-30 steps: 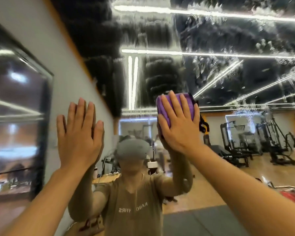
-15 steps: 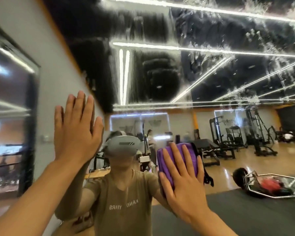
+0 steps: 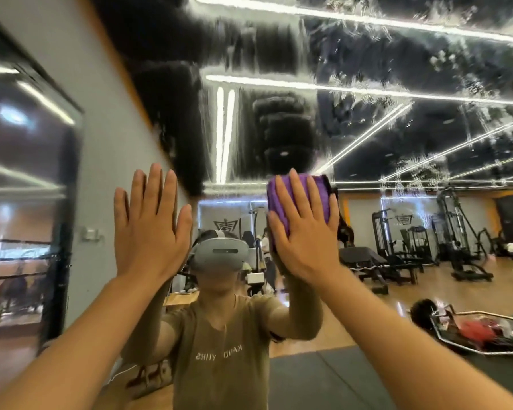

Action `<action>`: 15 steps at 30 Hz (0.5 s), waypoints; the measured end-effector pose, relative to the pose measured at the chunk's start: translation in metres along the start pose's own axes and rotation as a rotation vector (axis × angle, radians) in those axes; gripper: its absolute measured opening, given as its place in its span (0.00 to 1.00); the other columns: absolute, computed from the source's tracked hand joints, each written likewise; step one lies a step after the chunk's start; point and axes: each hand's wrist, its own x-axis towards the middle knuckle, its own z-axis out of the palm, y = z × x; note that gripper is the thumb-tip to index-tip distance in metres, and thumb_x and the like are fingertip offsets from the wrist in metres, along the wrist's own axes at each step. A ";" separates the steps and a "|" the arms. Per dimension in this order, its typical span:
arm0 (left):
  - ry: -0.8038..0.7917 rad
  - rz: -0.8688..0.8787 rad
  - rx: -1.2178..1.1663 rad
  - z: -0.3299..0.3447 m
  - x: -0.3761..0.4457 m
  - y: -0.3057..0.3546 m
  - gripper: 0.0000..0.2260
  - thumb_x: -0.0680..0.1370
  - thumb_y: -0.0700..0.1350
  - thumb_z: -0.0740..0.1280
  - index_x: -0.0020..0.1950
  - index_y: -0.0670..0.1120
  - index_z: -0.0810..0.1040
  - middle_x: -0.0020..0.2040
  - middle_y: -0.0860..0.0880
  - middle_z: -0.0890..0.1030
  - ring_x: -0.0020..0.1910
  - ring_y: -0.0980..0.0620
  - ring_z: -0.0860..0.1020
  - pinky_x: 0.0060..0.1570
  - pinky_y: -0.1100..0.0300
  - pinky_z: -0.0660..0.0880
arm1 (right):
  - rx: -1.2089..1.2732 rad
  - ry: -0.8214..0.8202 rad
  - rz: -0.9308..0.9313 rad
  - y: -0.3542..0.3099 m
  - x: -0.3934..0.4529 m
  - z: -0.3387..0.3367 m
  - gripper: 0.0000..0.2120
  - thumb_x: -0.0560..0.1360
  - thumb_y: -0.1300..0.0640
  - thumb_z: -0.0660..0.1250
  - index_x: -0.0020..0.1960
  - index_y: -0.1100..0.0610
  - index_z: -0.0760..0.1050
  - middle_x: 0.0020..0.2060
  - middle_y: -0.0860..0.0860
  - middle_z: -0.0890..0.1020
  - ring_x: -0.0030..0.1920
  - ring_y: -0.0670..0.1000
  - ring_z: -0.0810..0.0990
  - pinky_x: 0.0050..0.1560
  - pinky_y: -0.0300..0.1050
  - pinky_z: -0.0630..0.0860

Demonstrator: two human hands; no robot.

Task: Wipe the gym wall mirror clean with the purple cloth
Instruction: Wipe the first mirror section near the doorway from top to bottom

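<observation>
Four fingers [image 3: 293, 199] over purple cloth [image 3: 320, 202]

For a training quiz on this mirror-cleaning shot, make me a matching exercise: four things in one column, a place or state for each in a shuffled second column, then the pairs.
Things
1. left hand
2. right hand
3. purple cloth
4. gym wall mirror

Descriptions
A. streaked and spotted with wet residue across its upper part
B. fingers straight, bare palm raised, holding nothing
C. flat, pressing fabric against the glass
D. folded, sandwiched between a palm and the glass

Pairs: 1-B, 2-C, 3-D, 4-A
</observation>
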 end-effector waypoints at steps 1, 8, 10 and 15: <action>-0.001 0.002 0.002 0.001 -0.002 -0.001 0.30 0.82 0.60 0.41 0.82 0.48 0.47 0.83 0.46 0.49 0.82 0.44 0.47 0.76 0.55 0.31 | -0.001 0.010 0.001 0.003 -0.027 0.006 0.29 0.83 0.38 0.43 0.82 0.41 0.41 0.82 0.44 0.43 0.81 0.48 0.39 0.79 0.56 0.38; -0.044 -0.035 0.009 0.002 -0.020 0.009 0.32 0.81 0.62 0.38 0.82 0.49 0.44 0.83 0.47 0.46 0.82 0.45 0.43 0.78 0.49 0.35 | -0.145 -0.054 -0.051 0.013 -0.173 0.028 0.28 0.85 0.39 0.43 0.83 0.45 0.52 0.82 0.48 0.55 0.81 0.55 0.53 0.77 0.61 0.49; -0.063 -0.020 0.008 0.002 -0.032 0.011 0.32 0.80 0.63 0.37 0.81 0.50 0.43 0.83 0.47 0.46 0.82 0.45 0.43 0.76 0.52 0.32 | -0.129 -0.104 -0.061 0.013 -0.166 0.025 0.28 0.85 0.39 0.43 0.83 0.45 0.51 0.82 0.48 0.55 0.81 0.54 0.53 0.78 0.60 0.48; -0.083 -0.011 0.001 0.002 -0.044 0.009 0.31 0.81 0.63 0.37 0.81 0.51 0.41 0.83 0.49 0.43 0.82 0.47 0.41 0.75 0.56 0.28 | -0.056 -0.067 -0.047 0.011 -0.074 0.012 0.29 0.83 0.37 0.43 0.82 0.42 0.43 0.82 0.46 0.45 0.81 0.48 0.40 0.78 0.53 0.34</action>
